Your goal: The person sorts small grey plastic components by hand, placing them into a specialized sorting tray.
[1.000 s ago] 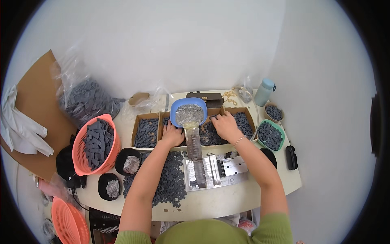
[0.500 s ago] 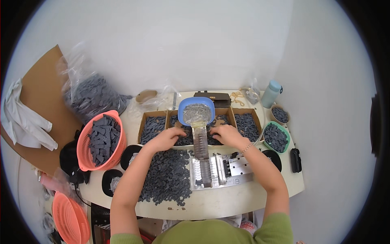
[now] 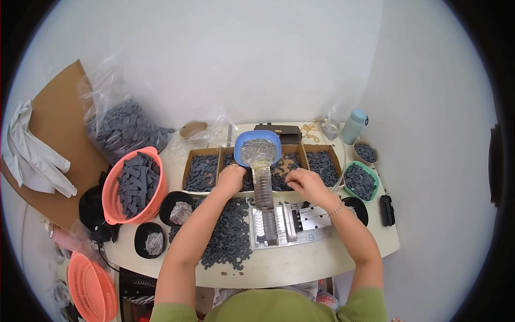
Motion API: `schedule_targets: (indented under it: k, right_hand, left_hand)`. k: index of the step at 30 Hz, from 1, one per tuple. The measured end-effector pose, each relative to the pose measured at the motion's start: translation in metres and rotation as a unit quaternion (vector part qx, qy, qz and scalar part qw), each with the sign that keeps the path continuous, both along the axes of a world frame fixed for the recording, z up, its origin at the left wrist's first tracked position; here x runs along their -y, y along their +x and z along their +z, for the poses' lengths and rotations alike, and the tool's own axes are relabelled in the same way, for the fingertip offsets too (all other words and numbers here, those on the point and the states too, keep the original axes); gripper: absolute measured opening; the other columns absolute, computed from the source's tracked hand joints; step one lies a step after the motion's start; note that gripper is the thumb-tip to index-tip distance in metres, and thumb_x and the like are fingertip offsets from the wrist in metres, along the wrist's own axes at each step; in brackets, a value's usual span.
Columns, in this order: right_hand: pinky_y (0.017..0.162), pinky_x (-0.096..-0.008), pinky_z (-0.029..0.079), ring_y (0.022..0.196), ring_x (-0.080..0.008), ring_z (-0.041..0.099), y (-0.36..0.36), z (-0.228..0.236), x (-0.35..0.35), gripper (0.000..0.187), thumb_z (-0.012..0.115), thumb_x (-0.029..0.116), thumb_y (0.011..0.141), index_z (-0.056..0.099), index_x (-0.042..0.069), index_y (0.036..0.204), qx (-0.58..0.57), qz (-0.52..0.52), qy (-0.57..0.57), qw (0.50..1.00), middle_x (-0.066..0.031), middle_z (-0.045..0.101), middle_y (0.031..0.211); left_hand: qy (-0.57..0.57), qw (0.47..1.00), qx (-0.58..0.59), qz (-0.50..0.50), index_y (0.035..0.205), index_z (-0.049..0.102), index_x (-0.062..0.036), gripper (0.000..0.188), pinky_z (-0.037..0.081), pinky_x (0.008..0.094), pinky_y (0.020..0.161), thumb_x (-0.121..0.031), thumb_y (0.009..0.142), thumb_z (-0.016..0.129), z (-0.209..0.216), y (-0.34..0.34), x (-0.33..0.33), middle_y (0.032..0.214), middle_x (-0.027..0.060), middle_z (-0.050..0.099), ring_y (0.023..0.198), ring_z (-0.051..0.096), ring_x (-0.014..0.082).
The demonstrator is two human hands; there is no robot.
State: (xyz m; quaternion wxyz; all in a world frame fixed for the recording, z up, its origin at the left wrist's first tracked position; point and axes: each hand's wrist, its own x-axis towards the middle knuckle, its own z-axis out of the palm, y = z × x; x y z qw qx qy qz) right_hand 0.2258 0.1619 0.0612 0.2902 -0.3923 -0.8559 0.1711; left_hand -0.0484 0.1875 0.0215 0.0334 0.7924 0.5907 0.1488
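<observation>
A shallow cardboard box [image 3: 211, 151], split into compartments, holds small dark grey pieces. Over its second compartment from the left is my left hand [image 3: 232, 180], fingers curled and their tips mostly hidden beneath it. My right hand [image 3: 306, 182] hovers at the third compartment with thumb and fingers drawn together; anything between them is too small to make out. Between my hands, a blue bowl [image 3: 240, 140] of thin metal pins sits at the top of a clear ribbed chute [image 3: 263, 188]. The chute runs down to a silver metal fixture [image 3: 289, 225].
Loose grey pieces [image 3: 228, 236] cover the table left of the fixture. Black bowls [image 3: 144, 249] of pins, a coral basket [image 3: 110, 196] and a plastic bag [image 3: 120, 129] of grey parts stand left. A green bowl [image 3: 351, 190], a light-blue bottle [image 3: 354, 126] and a black case [image 3: 387, 210] stand right.
My left hand has turned and its fingers have curled in. The right hand has shifted slightly right and nearer, its fingers drawing together. The left forearm has moved right, uncovering the black bowls.
</observation>
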Motion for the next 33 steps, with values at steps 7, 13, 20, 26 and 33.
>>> schedule_targets:
  k: [7,13,20,26,33]
  right_hand:
    - [0.072,-0.0353,0.052,0.079,-0.0279,0.065,0.013,0.004,0.03,0.014,0.062,0.007,0.084,0.065,0.005,0.097,-0.029,0.011,-0.042,0.999,-0.0101,0.066,0.086]
    - [0.072,-0.0262,0.052,0.079,-0.0133,0.067,0.012,0.0,0.043,0.017,0.064,0.008,0.086,0.063,0.002,0.102,-0.119,0.013,-0.262,0.958,-0.0098,0.07,0.087]
    - [0.071,-0.024,0.053,0.08,-0.009,0.064,0.001,-0.016,0.057,0.019,0.061,0.002,0.088,0.063,0.0,0.106,-0.187,0.087,-0.33,0.921,-0.0051,0.067,0.089]
    - [0.067,-0.0293,0.051,0.079,-0.0187,0.064,-0.013,-0.023,0.075,0.026,0.059,0.0,0.083,0.066,0.007,0.107,-0.063,0.135,-0.144,0.978,-0.0084,0.061,0.092]
    - [0.066,-0.0338,0.051,0.076,-0.0271,0.062,-0.037,-0.044,0.089,0.019,0.063,0.001,0.079,0.065,0.005,0.098,-0.042,0.108,-0.065,0.991,-0.0099,0.062,0.088]
  left_hand:
    - [-0.01,0.997,0.073,0.036,0.094,0.072,-0.004,0.02,0.054,0.041,0.074,-0.001,0.076,0.062,0.015,-0.014,-0.004,0.083,0.0175,0.068,0.081,0.067,0.0336]
    - [-0.205,0.912,0.356,-0.018,0.1,0.069,0.0007,0.02,0.054,0.0272,0.067,0.002,0.081,0.063,0.031,-0.016,0.013,0.08,0.0075,0.069,0.074,0.067,0.0142]
    - [-0.126,0.93,0.323,-0.12,0.095,0.07,-0.0043,0.016,0.051,0.0281,0.065,0.0,0.081,0.064,0.033,0.022,0.11,0.08,0.0079,0.064,0.072,0.064,0.0186]
    - [0.103,0.968,0.079,-0.217,0.093,0.063,-0.0015,0.023,0.053,0.0342,0.068,-0.004,0.071,0.06,-0.006,0.041,0.171,0.09,0.0094,0.063,0.082,0.062,0.0257]
    - [0.194,0.957,-0.098,-0.194,0.103,0.061,0.0083,0.034,0.052,0.0341,0.081,-0.008,0.072,0.058,-0.009,0.053,0.199,0.104,0.0188,0.061,0.093,0.061,0.0294]
